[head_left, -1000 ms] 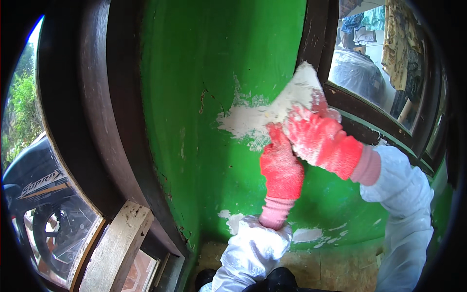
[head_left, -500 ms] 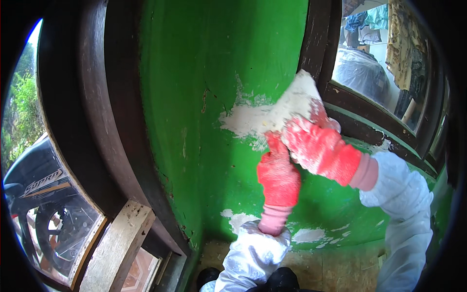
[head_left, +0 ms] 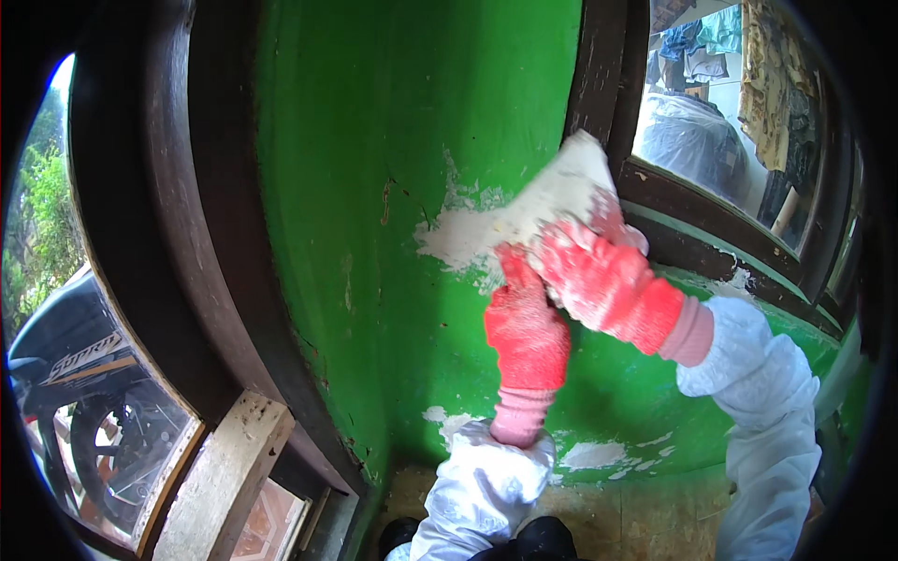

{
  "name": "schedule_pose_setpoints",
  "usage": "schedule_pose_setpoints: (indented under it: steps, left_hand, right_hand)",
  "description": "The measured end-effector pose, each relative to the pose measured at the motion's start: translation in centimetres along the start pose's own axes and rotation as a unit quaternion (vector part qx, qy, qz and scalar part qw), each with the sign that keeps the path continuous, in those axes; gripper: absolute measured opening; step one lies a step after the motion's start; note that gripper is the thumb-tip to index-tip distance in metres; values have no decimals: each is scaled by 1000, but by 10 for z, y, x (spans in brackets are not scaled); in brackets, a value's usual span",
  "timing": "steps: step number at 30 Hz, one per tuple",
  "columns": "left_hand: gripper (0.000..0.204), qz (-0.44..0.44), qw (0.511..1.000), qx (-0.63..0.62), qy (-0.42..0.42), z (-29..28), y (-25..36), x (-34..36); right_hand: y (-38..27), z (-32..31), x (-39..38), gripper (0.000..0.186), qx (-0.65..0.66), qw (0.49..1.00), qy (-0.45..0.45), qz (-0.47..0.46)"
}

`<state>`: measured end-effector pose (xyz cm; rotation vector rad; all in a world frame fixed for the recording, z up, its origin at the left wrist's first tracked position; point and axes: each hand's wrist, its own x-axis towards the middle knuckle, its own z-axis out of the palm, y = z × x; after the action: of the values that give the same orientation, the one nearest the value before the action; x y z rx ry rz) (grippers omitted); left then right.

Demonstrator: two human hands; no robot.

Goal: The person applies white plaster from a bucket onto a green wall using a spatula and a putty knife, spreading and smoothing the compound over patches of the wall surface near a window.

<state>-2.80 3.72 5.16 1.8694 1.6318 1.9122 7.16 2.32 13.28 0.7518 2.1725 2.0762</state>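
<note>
We see 2 hands in red gloves with pink cuffs, working close together against a green wall (head_left: 440, 103). Our right hand (head_left: 608, 276) is closed around a pale, roughly triangular piece (head_left: 566, 182), its fingers lying over the piece's lower right part. The piece is in front of the wall, and its upper tip overlaps the dark window frame (head_left: 599, 79). Our left hand (head_left: 528, 327) is just below and beside the right, its fingertips near the piece's lower edge; we cannot tell whether they grip it. Left of the piece we see a ragged white patch (head_left: 458, 236) on the wall, and smaller white patches (head_left: 595, 455) lie lower down. White sleeves (head_left: 486, 481) cover both our forearms. At the left, we see a pale wooden block (head_left: 224, 477) and, beyond it, a dark motorbike (head_left: 89, 346); at the upper right, cloths (head_left: 720, 33) hang behind the window.
</note>
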Motion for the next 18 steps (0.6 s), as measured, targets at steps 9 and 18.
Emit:
schedule_pose_setpoints:
  steps: [9, 18]
  left_hand:
    - [77, 11, 997, -30, -71, -42, 11, -11]
    - [75, 22, 996, 82, -13, -13, -17, 6]
  right_hand:
    - [6, -37, 1, 43, 75, 997, -12, -34]
    - [-21, 2, 12, 43, 43, 998, -38, -17]
